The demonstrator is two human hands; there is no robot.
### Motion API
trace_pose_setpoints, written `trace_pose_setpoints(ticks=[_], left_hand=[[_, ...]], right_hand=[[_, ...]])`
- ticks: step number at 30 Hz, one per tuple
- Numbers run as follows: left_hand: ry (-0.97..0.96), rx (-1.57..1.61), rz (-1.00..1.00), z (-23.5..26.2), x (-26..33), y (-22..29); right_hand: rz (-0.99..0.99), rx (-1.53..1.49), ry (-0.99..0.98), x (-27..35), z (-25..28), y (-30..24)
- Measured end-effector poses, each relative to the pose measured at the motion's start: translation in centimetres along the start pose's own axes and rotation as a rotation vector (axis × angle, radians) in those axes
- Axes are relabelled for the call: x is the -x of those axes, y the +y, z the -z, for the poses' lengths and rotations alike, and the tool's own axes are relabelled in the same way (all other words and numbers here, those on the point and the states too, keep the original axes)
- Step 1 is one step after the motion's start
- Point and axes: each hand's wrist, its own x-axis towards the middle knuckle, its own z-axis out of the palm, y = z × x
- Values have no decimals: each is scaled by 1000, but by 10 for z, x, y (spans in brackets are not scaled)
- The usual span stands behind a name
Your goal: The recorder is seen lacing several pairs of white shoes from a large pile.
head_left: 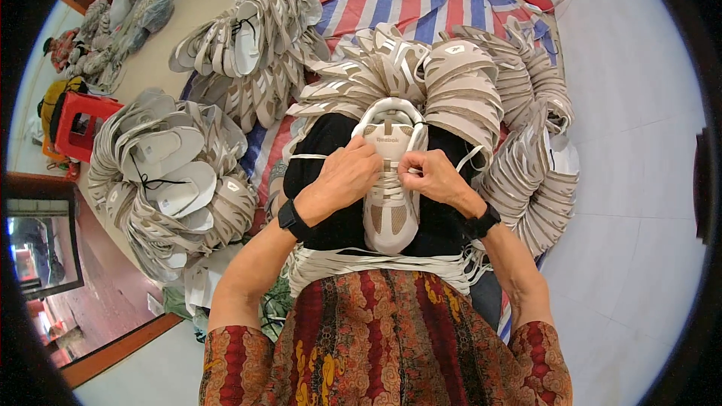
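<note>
Hands (347,177) (432,179) on shoe upper (391,210)

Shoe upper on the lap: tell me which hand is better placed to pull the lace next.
Probably the right hand: its fingertips pinch at the lacing near the middle of the shoe upper, with a loose white lace trailing beside it. The left hand lies flatter over the upper's side, steadying it.

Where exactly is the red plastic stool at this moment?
In the head view, the red plastic stool stands at the far left, just left of the big bundle of shoe uppers and far from both hands.
</note>
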Motion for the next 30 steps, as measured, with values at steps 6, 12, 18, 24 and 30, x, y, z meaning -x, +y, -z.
trace_pose_setpoints(ticks=[6,12,18,24,30], left_hand=[[26,202,-43,7,8,-3],[38,210,-38,6,8,-4],[53,141,-72,1,7,-6],[214,297,-108,5,15,-3],[315,322,-83,13,15,-3]], right_hand=[[-88,-150,-9,1,1,3],[-41,-194,-14,0,2,8],[-53,-14,-44,3,5,0],[-89,-30,-60,21,37,-13],[-42,5,40,27,54,-10]])
